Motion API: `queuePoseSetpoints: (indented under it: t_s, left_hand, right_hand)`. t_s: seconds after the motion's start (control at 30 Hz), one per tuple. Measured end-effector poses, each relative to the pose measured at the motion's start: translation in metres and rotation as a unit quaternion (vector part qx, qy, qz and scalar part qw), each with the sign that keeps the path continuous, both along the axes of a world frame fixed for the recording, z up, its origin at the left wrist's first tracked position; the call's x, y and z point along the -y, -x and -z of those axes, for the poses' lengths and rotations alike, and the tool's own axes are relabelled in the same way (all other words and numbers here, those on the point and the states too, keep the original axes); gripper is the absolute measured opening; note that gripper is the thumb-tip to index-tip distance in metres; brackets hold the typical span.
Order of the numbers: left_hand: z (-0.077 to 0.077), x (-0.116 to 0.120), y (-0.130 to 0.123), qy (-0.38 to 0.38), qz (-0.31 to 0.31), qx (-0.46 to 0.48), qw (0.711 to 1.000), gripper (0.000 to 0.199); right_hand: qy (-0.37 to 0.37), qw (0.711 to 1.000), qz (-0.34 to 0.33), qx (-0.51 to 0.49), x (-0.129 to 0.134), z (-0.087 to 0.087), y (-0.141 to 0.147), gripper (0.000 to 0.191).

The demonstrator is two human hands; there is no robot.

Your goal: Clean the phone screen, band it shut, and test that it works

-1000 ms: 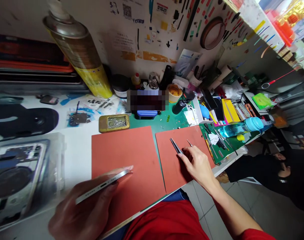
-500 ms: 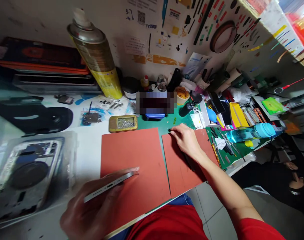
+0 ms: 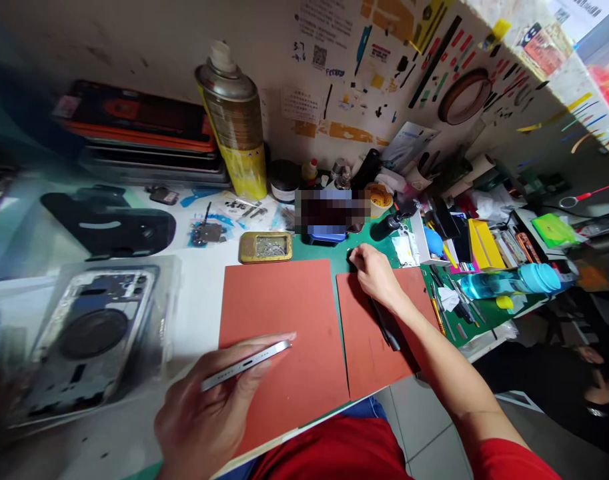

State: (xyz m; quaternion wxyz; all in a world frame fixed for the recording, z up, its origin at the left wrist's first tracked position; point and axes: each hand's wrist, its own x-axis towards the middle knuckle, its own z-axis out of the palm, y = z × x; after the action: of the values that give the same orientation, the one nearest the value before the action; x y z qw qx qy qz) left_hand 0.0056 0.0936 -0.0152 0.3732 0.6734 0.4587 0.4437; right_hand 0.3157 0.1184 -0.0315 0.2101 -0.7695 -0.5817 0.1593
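Observation:
My left hand (image 3: 199,413) is closed around a smartphone (image 3: 247,365), held above the left red mat (image 3: 284,300). Its narrow edge with the charging port and speaker holes faces me, and its screen does not show. My right hand (image 3: 377,277) is at the far edge of the right red mat (image 3: 354,360), fingers curled together. A small dark spot shows by those fingertips, too small to name. Partly hidden under my right wrist, a slim black tool (image 3: 390,337) lies on that mat.
On the left are an opened phone housing (image 3: 91,333) in clear plastic and a stack of phone cases (image 3: 144,120). A spray can (image 3: 239,133) and a metal tin (image 3: 265,247) stand behind the mats. Rightward are a blue bottle (image 3: 489,285), tweezers and another person's hand (image 3: 601,390).
The view has turned, so the bench appears shifted to the right. My right fingers look more curled, and more of the black tool shows. My left hand still holds the smartphone.

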Motion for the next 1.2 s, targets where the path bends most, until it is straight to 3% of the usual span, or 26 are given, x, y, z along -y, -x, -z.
queuePoseSetpoints:
  t_s: [0.1, 0.2, 0.3, 0.4, 0.63, 0.8, 1.03, 1.2]
  left_hand:
    - [0.0, 0.0, 0.0, -0.017, 0.015, -0.008, 1.0, 0.009]
    - [0.002, 0.004, -0.002, 0.036, 0.006, 0.051, 0.998, 0.011]
    - [0.004, 0.006, -0.005, 0.064, 0.017, 0.094, 0.993, 0.012]
    - [0.009, 0.003, -0.003, 0.038, 0.033, 0.101, 0.994, 0.009]
    - [0.021, 0.001, 0.001, 0.054, 0.062, 0.139, 0.987, 0.013]
    - [0.023, 0.002, 0.002, 0.04, 0.07, 0.129, 0.988, 0.017]
    - [0.012, -0.003, -0.003, -0.044, 0.082, 0.072, 0.993, 0.02]
    - [0.01, -0.003, -0.006, -0.077, 0.105, 0.044, 0.991, 0.015]
  right_hand:
    - [-0.011, 0.999, -0.029, -0.027, 0.004, -0.009, 0.001, 0.02]
    - [-0.014, 0.994, -0.099, -0.052, 0.008, -0.014, 0.019, 0.018]
    - [-0.008, 0.982, -0.174, -0.07, 0.01, -0.012, 0.045, 0.02]
    - [-0.004, 0.975, -0.205, -0.083, 0.008, -0.009, 0.058, 0.022]
    - [-0.012, 0.976, -0.179, -0.122, 0.007, -0.012, 0.05, 0.022]
    - [-0.041, 0.969, -0.148, -0.192, 0.016, -0.033, 0.061, 0.022]
    - [-0.138, 0.908, -0.133, -0.373, 0.043, -0.082, 0.101, 0.006]
    - [-0.174, 0.891, -0.119, -0.402, 0.054, -0.082, 0.117, 0.021]
